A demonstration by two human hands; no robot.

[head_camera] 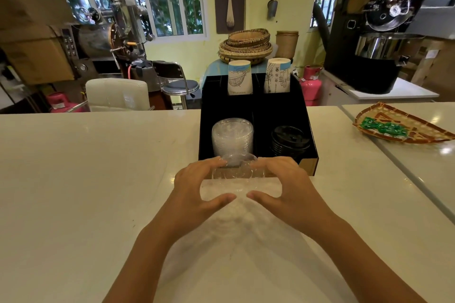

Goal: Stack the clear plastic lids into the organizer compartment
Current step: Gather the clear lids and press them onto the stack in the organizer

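On the white counter (73, 179) the left hand (197, 187) curves round the near-left edge of a batch of clear lids (236, 174), fingers and thumb cupping it; the right hand (283, 184) mirrors it on the other side, so both hold the batch between them just in front of the black organizer (305, 115). Part of the job looks done — a stack of clear lids (232, 136) already stands in the front-left compartment. The held batch has yet to go in, on top of that stack. To the right sit black lids (289, 140) in the neighbouring compartment, and farther right a woven tray (398, 130).
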